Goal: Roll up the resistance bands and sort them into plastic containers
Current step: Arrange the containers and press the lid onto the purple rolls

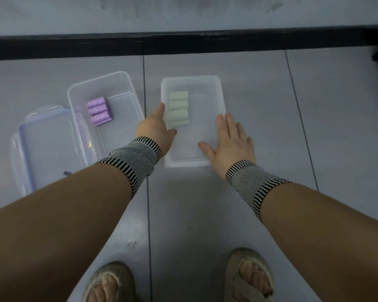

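Two clear plastic containers stand on the grey floor. The left container holds three purple rolled bands marked "10". The right container holds several pale green rolled bands in a row along its left side. My left hand lies against that container's left edge, fingers straight and thumb over the rim. My right hand lies flat on its right near part, fingers straight and thumb spread. Whether a clear lid covers this container I cannot tell.
A clear lid with a blue seal lies on the floor, left of the purple container. A black skirting strip runs along the wall behind. My feet in sandals stand at the bottom of the view.
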Available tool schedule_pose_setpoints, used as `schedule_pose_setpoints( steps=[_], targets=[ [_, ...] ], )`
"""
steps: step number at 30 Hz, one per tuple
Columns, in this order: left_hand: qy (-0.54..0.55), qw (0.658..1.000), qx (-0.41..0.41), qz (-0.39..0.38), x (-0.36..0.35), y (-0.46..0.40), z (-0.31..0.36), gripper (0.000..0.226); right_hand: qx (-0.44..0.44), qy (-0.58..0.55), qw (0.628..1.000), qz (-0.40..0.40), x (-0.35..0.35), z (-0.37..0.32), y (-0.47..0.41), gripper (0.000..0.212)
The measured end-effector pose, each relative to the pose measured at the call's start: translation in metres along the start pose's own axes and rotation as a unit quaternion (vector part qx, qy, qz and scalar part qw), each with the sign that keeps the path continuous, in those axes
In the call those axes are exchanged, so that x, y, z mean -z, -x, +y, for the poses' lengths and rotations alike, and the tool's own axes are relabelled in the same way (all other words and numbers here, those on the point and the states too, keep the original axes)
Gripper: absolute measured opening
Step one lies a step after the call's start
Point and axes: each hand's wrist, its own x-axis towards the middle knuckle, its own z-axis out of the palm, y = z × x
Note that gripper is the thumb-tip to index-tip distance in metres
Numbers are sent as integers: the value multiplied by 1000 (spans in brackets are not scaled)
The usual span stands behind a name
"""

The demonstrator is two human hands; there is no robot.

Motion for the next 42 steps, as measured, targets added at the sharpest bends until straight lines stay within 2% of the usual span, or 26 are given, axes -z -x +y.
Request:
schedule_pose_setpoints(
  steps=[7, 20, 23, 26, 31, 34, 38, 42],
  targets=[
    [9, 1000, 8, -3, 2, -4, -4, 62, -3, -21, 1000, 5, 2, 1, -2, 85],
    [3, 1000, 20, -3, 4, -14, -3, 63, 12, -36, 999, 9, 3, 1, -6, 85],
    [-55, 998, 6, -16, 6, -9, 3, 61, 16, -7, 1000, -4, 3, 0, -9, 84],
    [-89, 995, -33, 24, 0, 2, 12, 72, 16, 33, 999, -18, 3, 0, -9, 84],
    [-214, 966, -143, 32, -12, 0, 9, 71, 30, 19, 999, 40, 15, -3, -19, 78],
    [-262, 956, -134, 11, -21, -5, 1, 74, 33, 21, 998, 47, 23, -5, -37, 73],
    [-264, 955, -137, 4, -28, -4, -5, 73, 12, -8, 1000, 14, 17, -2, -48, 75],
    [-262, 956, -134, 2, -26, -5, -5, 74, 24, -43, 998, 25, 13, -2, -52, 77]
  ],
)
